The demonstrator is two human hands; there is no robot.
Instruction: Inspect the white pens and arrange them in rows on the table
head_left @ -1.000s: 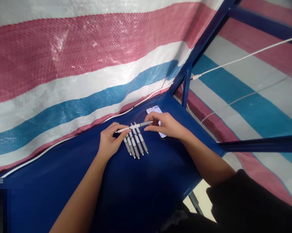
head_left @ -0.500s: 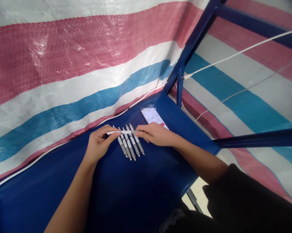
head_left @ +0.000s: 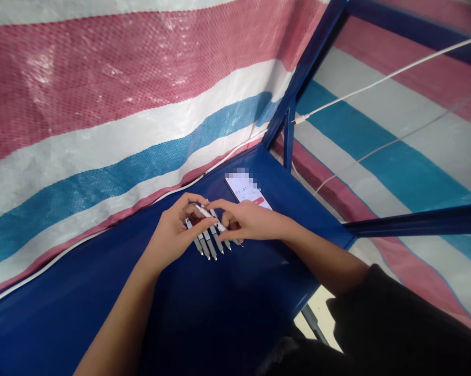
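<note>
Striped tarp, red/white/blue, hung along the far side & left of a dark blue table; blue metal frame stood at the far right corner, more striped sheeting beyond it. White cord ran along the table's far edge; a 2nd white cable crossed the upper right.

Both hands were approx. mid-table, close together over the pens. L hand had thumb & fingers curled in nearly closed, gripping the held pen at its far left part. R hand pinched the same pen farther right & nearer, thumb on the near side, index reaching over toward L fingertips. Held pen slanted from far left to near right, above the others.

Row of pens, approx. 5, white w/ grey grips, lay side by side on the table under the hands, tips toward the near side; upper parts partly hidden.

Phone lay face up just beyond R hand, screen lit, part pixelated. Black sleeve covered the R upper arm.
</note>
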